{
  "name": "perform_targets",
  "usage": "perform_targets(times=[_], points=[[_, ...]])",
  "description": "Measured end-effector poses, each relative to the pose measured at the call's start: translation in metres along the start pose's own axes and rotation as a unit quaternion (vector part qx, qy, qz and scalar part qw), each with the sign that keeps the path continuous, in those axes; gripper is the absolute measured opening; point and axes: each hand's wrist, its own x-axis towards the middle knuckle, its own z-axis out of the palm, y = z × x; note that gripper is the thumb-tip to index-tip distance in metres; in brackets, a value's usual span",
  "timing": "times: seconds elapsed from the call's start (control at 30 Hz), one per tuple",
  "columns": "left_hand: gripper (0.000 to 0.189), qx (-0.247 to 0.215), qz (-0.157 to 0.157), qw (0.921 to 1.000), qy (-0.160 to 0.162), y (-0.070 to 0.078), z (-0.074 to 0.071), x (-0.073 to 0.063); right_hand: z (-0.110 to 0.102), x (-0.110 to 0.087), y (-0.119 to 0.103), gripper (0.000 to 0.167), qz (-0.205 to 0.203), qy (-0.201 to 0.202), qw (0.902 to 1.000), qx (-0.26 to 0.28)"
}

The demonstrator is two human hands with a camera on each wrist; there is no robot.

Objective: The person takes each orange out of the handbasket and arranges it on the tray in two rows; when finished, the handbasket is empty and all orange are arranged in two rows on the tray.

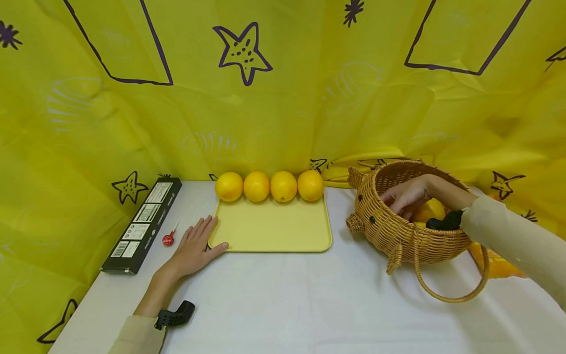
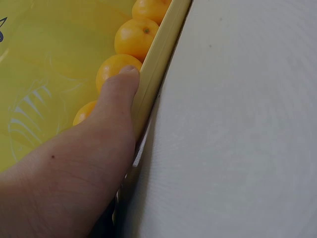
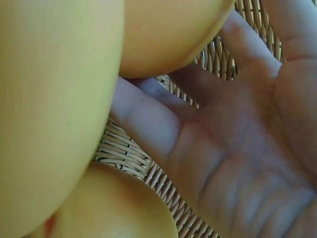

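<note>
My right hand (image 1: 409, 194) reaches down into a woven wicker basket (image 1: 371, 236) with an animal face. In the right wrist view, the palm (image 3: 247, 119) is bare and the fingers spread among oranges; they touch an orange (image 3: 171, 34), and some fingertips are hidden behind fruit. Another orange (image 1: 429, 210) lies beside the wrist in the basket. My left hand (image 1: 194, 248) rests flat at the left edge of a pale yellow tray (image 1: 274, 231), its thumb on the near left corner. Several oranges (image 1: 270, 187) stand in a row along the tray's far edge.
Left of the left hand lie a red lollipop (image 1: 168, 239) and a long black box (image 1: 142, 226) with white labels. The basket's looped handle (image 1: 451, 297) hangs toward the front. An orange packet (image 1: 497, 263) shows behind the basket. A yellow patterned cloth (image 1: 283, 113) rises at the back.
</note>
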Motion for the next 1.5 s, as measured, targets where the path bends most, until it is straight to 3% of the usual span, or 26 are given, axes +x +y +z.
perform_targets(times=[0.27, 0.57, 1.1, 1.5], points=[[0.087, 0.001, 0.0, 1.0, -0.001, 0.0009, 0.0001, -0.0004, 0.0005, 0.0007, -0.001, 0.067, 0.013, 0.038, 0.9991, -0.007], [0.086, -0.005, 0.002, 1.0, 0.002, 0.0011, -0.0016, -0.0021, -0.0009, -0.0009, -0.0027, 0.071, -0.03, 0.125, 0.9903, -0.053], [0.088, -0.004, -0.004, 1.0, -0.005, -0.0025, -0.0003, 0.0012, -0.0033, -0.0015, -0.0035, 0.054, -0.02, 0.079, 0.9966, -0.014], [0.087, 0.006, -0.004, 1.0, 0.0, -0.0003, -0.0003, 0.0005, 0.0002, 0.0001, -0.0034, 0.069, -0.004, 0.098, 0.9948, -0.025]])
